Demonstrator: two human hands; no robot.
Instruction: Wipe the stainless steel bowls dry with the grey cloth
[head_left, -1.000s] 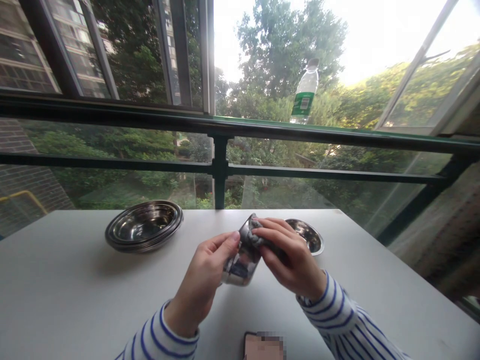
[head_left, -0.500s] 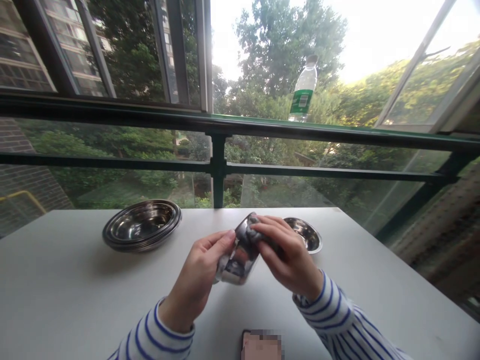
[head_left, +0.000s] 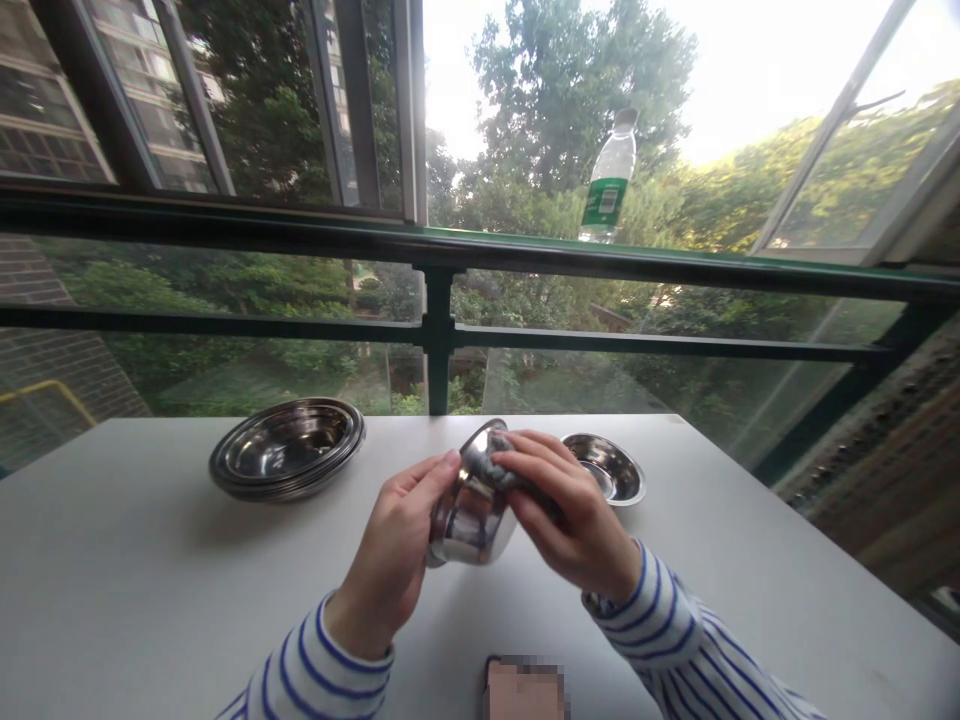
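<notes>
My left hand point(head_left: 394, 545) grips a small steel bowl point(head_left: 469, 515) by its rim and side, holding it tilted above the white table point(head_left: 135, 600). My right hand point(head_left: 570, 515) presses a grey cloth point(head_left: 499, 470) into the bowl's mouth with closed fingers. Both sleeves are white with blue stripes. A second small steel bowl point(head_left: 607, 468) sits on the table just behind my right hand. At the back left lies a stack of wider steel bowls point(head_left: 289, 460).
A phone point(head_left: 525, 688) lies at the table's near edge between my arms. A green-labelled water bottle point(head_left: 607, 180) stands on the dark green railing point(head_left: 480, 250) beyond the table. Windows and trees fill the background. The table's right edge drops off near the glass.
The bowl has turned a little in my left hand, its rim now tipped more to the left. My right hand with the cloth has shifted slightly along the rim.
</notes>
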